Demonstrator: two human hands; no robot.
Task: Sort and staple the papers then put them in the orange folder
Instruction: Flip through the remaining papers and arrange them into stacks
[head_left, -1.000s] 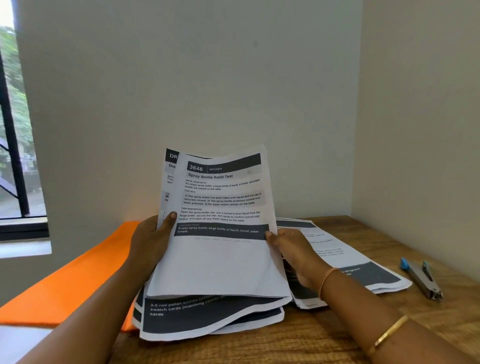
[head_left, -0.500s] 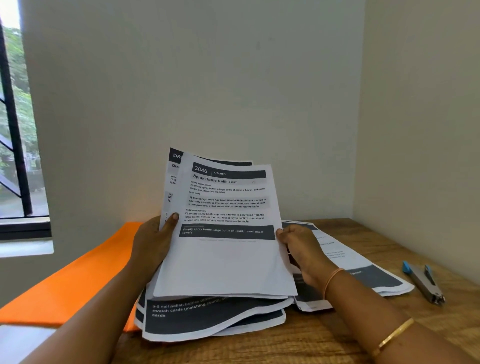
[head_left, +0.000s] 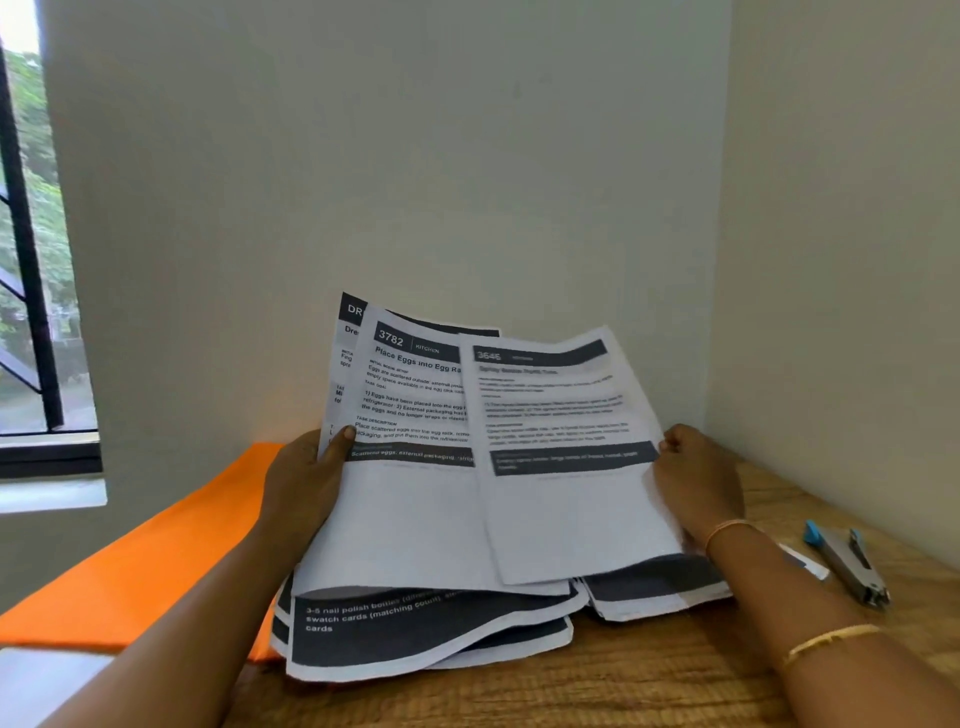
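**1. Left hand** (head_left: 306, 483), at 9 o'clock of the raised sheets. The thumb lies across the front and the other fingers are hidden behind. It grips upright sheets: sheet 3782 (head_left: 410, 499) in front, with sheet DR (head_left: 349, 317) showing only its top-left corner behind. Judged: the sheets are held upright so the headings can be read for sorting.

**2. Right hand** (head_left: 696, 483), at 3 o'clock of sheet 3782. The fingers (head_left: 675, 442) are curled and pinch the right edge of sheet 3646 (head_left: 566, 467). That sheet overlaps the right part of 3782, and its print is blurred. Judged: it is being parted from the others to go to its own pile.

**3. Lower stack** (head_left: 415, 631), at 6 o'clock. It lies flat on the desk (head_left: 597, 686) with its edges splayed. No staple can be seen.

**4. Second pile** (head_left: 660, 590), at 4 o'clock. It lies flat, partly covered by sheet 3646 and the right wrist.

**5. Stapler** (head_left: 847, 564), at 3 o'clock. It lies on the desk beyond the right forearm, apart from the papers, and nothing touches it.

**6. Orange folder** (head_left: 145, 561), at 8 o'clock. It lies flat at the left of the desk, with its near corner under the lower stack. It appears closed and no paper shows in it. Whether anything is inside cannot be told. Judged: sorting is in hand, and stapling and filing are not yet begun.
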